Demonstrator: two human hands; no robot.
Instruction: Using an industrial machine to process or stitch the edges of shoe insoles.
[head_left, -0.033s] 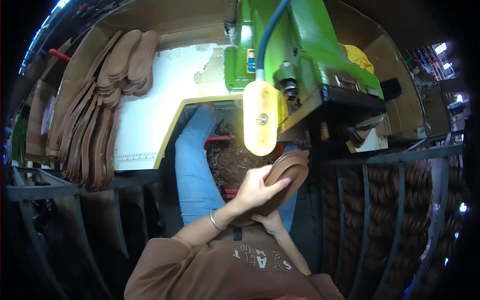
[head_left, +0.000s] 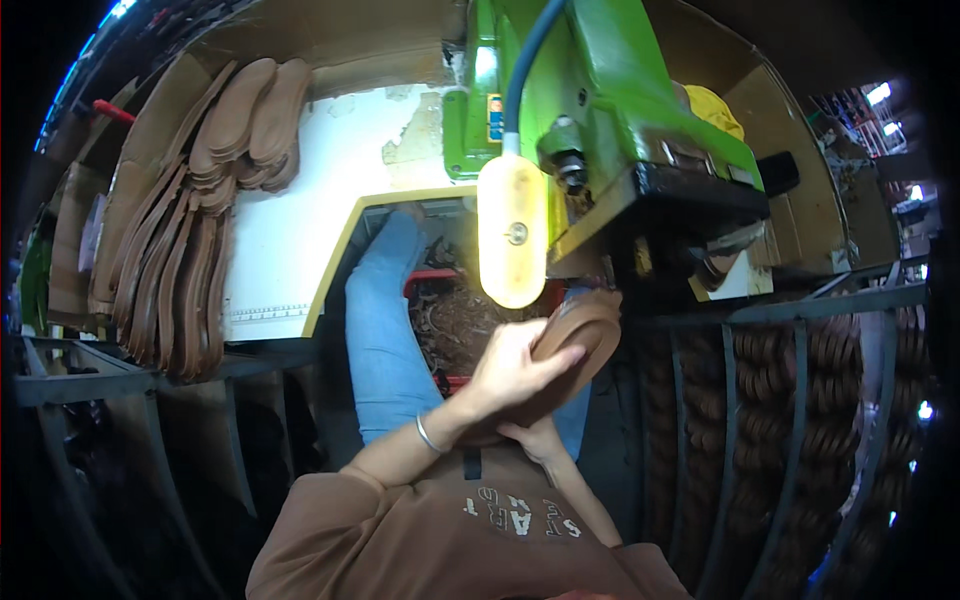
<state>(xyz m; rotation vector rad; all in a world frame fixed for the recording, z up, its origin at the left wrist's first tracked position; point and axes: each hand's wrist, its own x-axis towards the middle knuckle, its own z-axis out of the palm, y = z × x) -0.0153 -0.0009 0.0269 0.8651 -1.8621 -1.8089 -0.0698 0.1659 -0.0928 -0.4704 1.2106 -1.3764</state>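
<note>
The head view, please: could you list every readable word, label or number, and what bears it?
Brown fabric shirt: pale capital letters, not transcribed here.
Flat white tabletop: ruler-like scale, too small to read.
Green metal machine: small blue-and-orange label, too small to read.

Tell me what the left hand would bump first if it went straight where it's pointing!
The left hand would meet the brown sole in its grip first. Past that, the green machine's black part looks next, though depth is hard to judge here.
</note>
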